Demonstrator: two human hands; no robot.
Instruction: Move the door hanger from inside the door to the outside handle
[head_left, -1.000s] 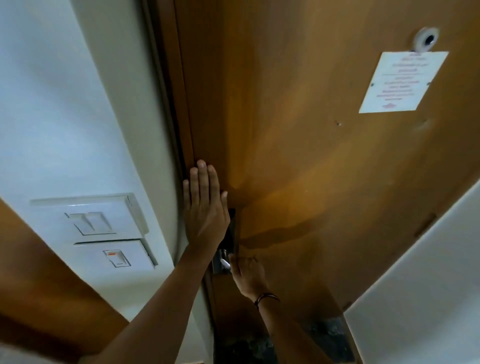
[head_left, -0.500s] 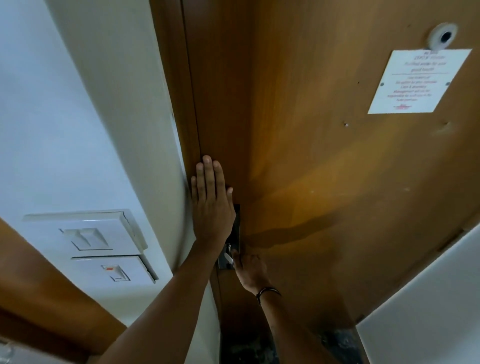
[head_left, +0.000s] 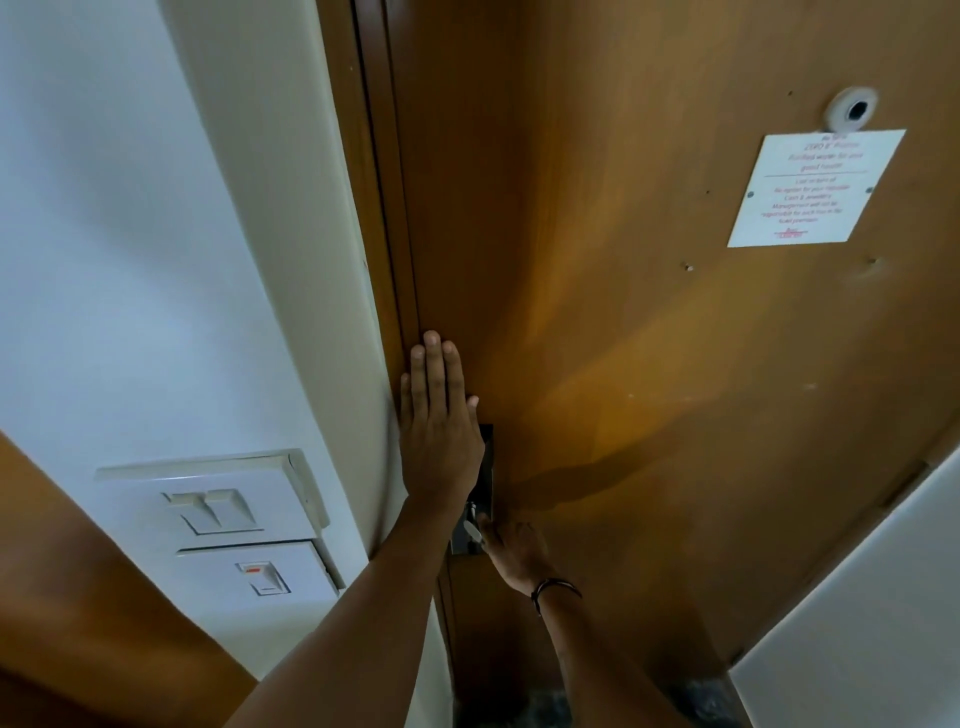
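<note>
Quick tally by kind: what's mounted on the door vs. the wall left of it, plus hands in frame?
Hands: 2, left hand flat on the door, right hand at the lock plate
Notice sign: 1
Peephole: 1
Lock plate: 1
Wall switch plates: 2, upper, lower
Total: 7
</note>
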